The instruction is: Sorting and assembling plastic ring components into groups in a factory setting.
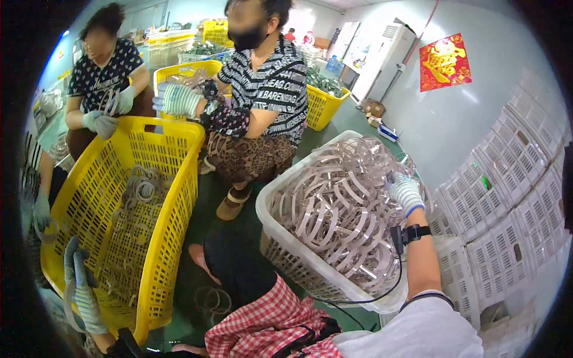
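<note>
Landmark: white basket point(274, 246), in front of my lap and toward my right; every place below is taken from it.
Checked cloth: red and white point(262, 322), over my lap, just on my side of the white basket.
Right hand: my striped glove point(406, 192) is on the heap at the white basket's right side, fingers bent down among the bands; whether they pinch one I cannot tell.
Wrist device: black point(416, 233), its cable running over the near rim of the white basket.
Pale bands: curved and thin point(337, 218), heaped inside the white basket, many hooked through one another.
Handling: I judge it best to take one band by a free edge, turn it out of its neighbours, then lift; a straight pull would likely drag others or bend it.
Cable note: keep it off the bands, since it could snag.
Left hand: my other glove point(88, 301), well left of the white basket, fingers pointing up, a curved strip point(72, 307) against it; firmness of grip, cannot tell.
Floor bands: a few loops point(212, 301), left of the white basket's near end; watch the feet.
Yellow basket: left of the white basket point(194, 146), a small pile of bands point(145, 190) inside.
Co-workers: a gloved hand point(181, 99) beyond and left of the white basket; another pair of gloves point(106, 122) farther left.
Wall: red and gold poster point(444, 63), far behind the white basket, to its right.
</note>
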Tool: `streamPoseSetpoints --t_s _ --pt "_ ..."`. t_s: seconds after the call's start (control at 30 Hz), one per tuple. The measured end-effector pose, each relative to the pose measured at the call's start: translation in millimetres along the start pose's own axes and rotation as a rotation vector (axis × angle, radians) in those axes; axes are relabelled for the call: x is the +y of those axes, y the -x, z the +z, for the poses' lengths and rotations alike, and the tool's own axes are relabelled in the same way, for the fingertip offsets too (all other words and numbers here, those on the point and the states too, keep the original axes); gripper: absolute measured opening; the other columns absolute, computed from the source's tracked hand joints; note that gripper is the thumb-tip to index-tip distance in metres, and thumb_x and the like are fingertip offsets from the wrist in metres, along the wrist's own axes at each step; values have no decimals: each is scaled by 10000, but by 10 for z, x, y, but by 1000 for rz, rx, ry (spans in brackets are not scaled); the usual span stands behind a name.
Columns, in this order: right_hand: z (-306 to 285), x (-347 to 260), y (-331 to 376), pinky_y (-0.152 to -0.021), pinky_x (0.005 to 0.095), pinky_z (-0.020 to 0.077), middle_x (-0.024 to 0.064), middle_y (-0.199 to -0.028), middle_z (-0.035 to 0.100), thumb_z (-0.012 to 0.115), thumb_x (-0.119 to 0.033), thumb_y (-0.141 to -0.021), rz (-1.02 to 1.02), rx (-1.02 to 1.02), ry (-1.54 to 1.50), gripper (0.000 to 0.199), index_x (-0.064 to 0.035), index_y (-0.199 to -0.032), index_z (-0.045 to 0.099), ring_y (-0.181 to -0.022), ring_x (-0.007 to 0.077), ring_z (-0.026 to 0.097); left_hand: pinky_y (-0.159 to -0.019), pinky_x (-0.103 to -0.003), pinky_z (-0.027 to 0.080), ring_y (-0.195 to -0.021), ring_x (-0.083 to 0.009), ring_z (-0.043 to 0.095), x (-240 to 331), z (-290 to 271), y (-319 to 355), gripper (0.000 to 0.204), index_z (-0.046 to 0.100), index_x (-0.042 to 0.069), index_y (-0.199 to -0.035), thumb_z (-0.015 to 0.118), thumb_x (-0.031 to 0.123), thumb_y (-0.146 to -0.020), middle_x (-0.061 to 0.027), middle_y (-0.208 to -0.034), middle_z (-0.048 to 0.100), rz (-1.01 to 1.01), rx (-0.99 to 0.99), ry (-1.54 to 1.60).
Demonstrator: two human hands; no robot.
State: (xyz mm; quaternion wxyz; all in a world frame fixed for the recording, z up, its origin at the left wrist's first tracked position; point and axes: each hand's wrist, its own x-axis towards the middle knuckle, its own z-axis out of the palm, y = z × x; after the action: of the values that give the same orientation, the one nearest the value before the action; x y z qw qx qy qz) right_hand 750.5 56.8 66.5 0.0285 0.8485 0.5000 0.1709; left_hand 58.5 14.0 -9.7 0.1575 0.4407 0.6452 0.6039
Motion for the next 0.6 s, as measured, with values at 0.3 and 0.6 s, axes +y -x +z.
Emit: streamPoseSetpoints --t_s 0.3,0.6 --pt "-1468 -1349 526 -698 323 476 127 -816 647 568 -263 -889 -484 -36 -608 312 20 -994 646 -733 210 594 -515 -171 324 -597 -15 404 3 -102 -171 318 581 75 -1207 492 244 -953 22 -880 576 -12 -8 115" --pt "-2050 -4032 1190 -665 240 455 42 -790 622 524 -277 -937 -1307 -113 -1225 335 26 -999 653 -725 98 570 -426 -160 255 -466 6 328 -63 -445 -229 328 585 82 -1178 487 306 -960 45 -767 550 -209 7 302"
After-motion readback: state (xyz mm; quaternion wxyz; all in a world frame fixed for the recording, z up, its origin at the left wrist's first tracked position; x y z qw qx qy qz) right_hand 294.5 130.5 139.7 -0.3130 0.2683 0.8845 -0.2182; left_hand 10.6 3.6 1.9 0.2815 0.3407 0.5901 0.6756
